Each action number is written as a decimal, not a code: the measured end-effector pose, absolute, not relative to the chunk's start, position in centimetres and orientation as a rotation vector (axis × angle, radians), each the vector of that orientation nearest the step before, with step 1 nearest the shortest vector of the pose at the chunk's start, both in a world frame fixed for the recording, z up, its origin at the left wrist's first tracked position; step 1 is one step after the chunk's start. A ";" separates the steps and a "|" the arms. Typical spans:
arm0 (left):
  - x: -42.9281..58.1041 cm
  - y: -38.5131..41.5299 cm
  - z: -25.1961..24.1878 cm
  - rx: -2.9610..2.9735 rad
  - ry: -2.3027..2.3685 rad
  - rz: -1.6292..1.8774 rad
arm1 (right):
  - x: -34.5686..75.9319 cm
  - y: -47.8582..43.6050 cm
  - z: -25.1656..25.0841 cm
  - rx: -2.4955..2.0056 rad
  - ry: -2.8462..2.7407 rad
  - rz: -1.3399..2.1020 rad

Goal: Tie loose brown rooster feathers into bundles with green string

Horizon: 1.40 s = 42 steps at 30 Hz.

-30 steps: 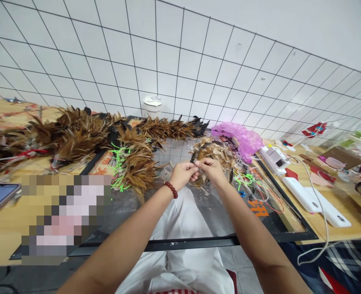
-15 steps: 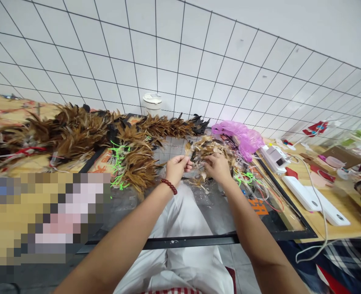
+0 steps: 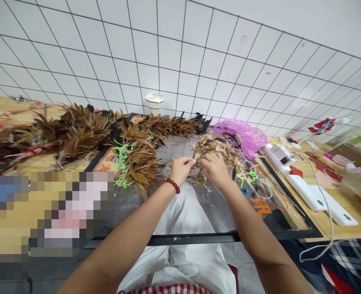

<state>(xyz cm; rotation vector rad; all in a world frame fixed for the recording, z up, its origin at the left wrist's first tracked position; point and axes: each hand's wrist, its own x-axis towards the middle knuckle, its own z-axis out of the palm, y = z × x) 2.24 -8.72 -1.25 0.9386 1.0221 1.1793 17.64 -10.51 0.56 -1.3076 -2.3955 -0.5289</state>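
My left hand (image 3: 182, 168), with a dark red bead bracelet (image 3: 172, 185) at the wrist, is closed in a pinch on a small pale brown feather (image 3: 198, 154). The fingertips of my right hand (image 3: 214, 166) meet it there, closed on the same feather; the exact grip is partly hidden. Just behind my right hand lies a pile of loose brown and cream feathers (image 3: 218, 146). To the left of my hands rests a bundle of brown feathers (image 3: 142, 165) with bright green ties (image 3: 122, 163) along its left side.
Long brown feather strips (image 3: 168, 124) lie at the back and left. A lidded white cup (image 3: 154, 102) stands by the wire grid. A pink plastic bag (image 3: 244, 136), green and white strings (image 3: 252, 177), a power strip (image 3: 280, 157) and white power banks (image 3: 321, 200) are on the right.
My two hands have come together; the left has moved right with the feather, and the right hand's fingers have left the pile to meet it. The view has shifted slightly.
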 end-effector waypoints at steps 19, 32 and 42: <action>1.8 -8.7 -0.7 1.053 1.060 0.946 | 21.2 -9.1 0.3 -1.598 -1.870 -0.420; 2.0 -9.3 -0.5 1.120 0.926 0.880 | 16.8 -9.3 -0.7 -1.297 -1.463 0.932; 1.8 -8.3 -1.0 0.995 1.079 1.220 | 20.2 -8.6 -0.2 -1.307 -1.973 0.119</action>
